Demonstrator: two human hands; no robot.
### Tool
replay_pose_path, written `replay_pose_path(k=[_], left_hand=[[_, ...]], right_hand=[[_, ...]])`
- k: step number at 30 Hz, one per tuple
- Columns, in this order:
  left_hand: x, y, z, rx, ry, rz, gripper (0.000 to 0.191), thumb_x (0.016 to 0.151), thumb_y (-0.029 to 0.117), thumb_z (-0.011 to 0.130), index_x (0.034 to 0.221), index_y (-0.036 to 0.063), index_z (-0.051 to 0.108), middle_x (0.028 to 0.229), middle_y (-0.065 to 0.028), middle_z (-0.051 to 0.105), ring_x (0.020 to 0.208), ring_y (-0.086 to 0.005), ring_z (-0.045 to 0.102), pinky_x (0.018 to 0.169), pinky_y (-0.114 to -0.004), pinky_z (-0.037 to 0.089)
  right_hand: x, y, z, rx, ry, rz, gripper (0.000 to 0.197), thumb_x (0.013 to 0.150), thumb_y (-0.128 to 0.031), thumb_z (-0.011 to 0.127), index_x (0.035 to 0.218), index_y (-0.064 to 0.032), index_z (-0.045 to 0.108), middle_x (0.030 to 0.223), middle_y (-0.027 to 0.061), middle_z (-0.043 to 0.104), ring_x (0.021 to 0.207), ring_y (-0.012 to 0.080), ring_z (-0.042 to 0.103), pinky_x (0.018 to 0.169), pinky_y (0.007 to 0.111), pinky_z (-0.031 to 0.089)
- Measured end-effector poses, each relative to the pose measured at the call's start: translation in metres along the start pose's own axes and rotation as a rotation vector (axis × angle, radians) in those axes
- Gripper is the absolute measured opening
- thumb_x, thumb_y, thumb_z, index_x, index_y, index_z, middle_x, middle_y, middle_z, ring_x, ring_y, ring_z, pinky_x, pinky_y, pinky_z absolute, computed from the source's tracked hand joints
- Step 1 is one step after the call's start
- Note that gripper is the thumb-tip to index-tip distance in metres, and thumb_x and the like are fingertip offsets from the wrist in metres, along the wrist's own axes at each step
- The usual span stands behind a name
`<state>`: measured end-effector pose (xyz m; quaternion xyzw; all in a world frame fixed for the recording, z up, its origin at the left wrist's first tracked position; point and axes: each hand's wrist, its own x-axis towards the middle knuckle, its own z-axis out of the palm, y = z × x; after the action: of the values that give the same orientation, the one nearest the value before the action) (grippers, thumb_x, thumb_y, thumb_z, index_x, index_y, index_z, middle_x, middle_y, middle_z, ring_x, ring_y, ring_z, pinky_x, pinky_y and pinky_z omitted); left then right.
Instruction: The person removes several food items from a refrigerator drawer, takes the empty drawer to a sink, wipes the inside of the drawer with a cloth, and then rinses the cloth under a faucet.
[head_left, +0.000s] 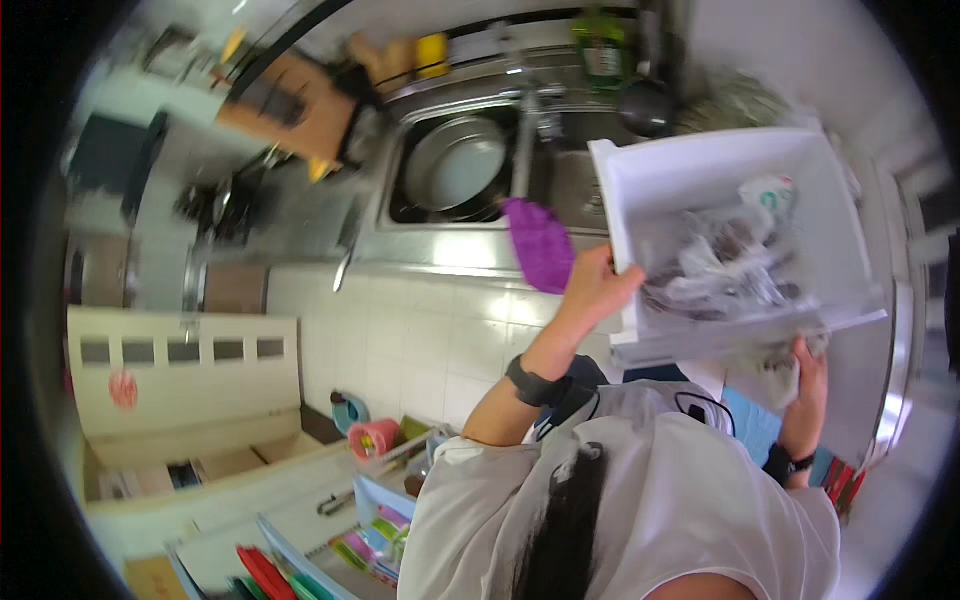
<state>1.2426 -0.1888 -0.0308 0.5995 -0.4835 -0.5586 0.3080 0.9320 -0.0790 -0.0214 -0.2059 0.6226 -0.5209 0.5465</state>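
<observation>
A white plastic drawer (814, 176), open at the top, is held tilted in front of my body. My left hand (600, 281) grips its left wall, thumb over the rim. Inside lie crumpled clear plastic bags (724, 262) with dark contents, and a white bag with green print (769, 196) sits in the far corner. Below the drawer's near edge, my right hand (810, 375) holds a pale, blurred bundle (772, 379). It may be a cloth or a bag, and whether it touches the drawer cannot be made out.
A purple cloth (541, 244) hangs over the sink's front edge. A round metal basin (457, 161) stands in the left sink bowl. Behind are a faucet (546, 116) and a green bottle (602, 56). A knife-like utensil (343, 262) overhangs the counter. A pink bin (373, 439) stands lower left.
</observation>
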Motion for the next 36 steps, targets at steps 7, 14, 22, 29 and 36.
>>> replay_pose_path(k=[7, 14, 22, 29, 36], left_hand=[[-0.112, -0.02, -0.122, -0.242, 0.146, 0.072, 0.023, 0.072, 0.01, 0.056, 0.089, -0.0046, 0.061, 0.069, -0.0047, 0.061, 0.061, -0.0087, 0.053, 0.054, -0.025, 0.043], [-0.203, -0.089, -0.311, -0.229, 0.495, -0.015, 0.02, 0.073, 0.012, 0.06, 0.084, -0.0037, 0.061, 0.066, -0.0047, 0.06, 0.053, -0.0089, 0.053, 0.047, -0.024, 0.042], [-0.295, -0.155, -0.486, -0.228, 0.856, 0.016, 0.018, 0.075, 0.007, 0.057, 0.088, -0.0049, 0.058, 0.074, -0.0021, 0.055, 0.064, -0.0083, 0.047, 0.058, -0.024, 0.037], [-0.3, -0.167, -0.49, -0.194, 0.977, -0.106, 0.017, 0.074, 0.006, 0.056, 0.086, -0.0061, 0.058, 0.077, -0.0045, 0.057, 0.067, -0.0099, 0.049, 0.062, -0.023, 0.039], [-0.288, -0.168, -0.507, -0.132, 0.887, -0.045, 0.019, 0.075, 0.009, 0.057, 0.088, -0.0056, 0.057, 0.075, -0.004, 0.055, 0.065, -0.0097, 0.048, 0.058, -0.024, 0.038]], right_hand=[[-0.054, 0.008, 0.067, -0.08, -0.326, -0.019, 0.067, 0.071, -0.028, 0.077, 0.122, 0.0016, 0.044, 0.112, 0.007, 0.055, 0.102, 0.0189, 0.051, 0.087, 0.031, 0.04], [-0.107, 0.085, 0.279, -0.079, -0.633, 0.13, 0.07, 0.072, -0.024, 0.075, 0.127, 0.0007, 0.04, 0.117, 0.0079, 0.053, 0.109, 0.021, 0.05, 0.094, 0.033, 0.037], [-0.183, 0.151, 0.513, -0.128, -0.938, 0.238, 0.081, 0.071, -0.032, 0.076, 0.133, -0.0007, 0.035, 0.127, 0.0095, 0.048, 0.116, 0.021, 0.046, 0.098, 0.032, 0.035], [-0.156, 0.174, 0.545, -0.066, -1.08, 0.283, 0.075, 0.072, -0.028, 0.077, 0.131, -0.0016, 0.037, 0.124, 0.0092, 0.05, 0.113, 0.0206, 0.049, 0.098, 0.033, 0.038], [-0.168, 0.208, 0.54, 0.109, -0.975, 0.316, 0.069, 0.078, -0.021, 0.071, 0.132, -0.0012, 0.033, 0.124, 0.0106, 0.05, 0.113, 0.0215, 0.049, 0.096, 0.035, 0.039]])
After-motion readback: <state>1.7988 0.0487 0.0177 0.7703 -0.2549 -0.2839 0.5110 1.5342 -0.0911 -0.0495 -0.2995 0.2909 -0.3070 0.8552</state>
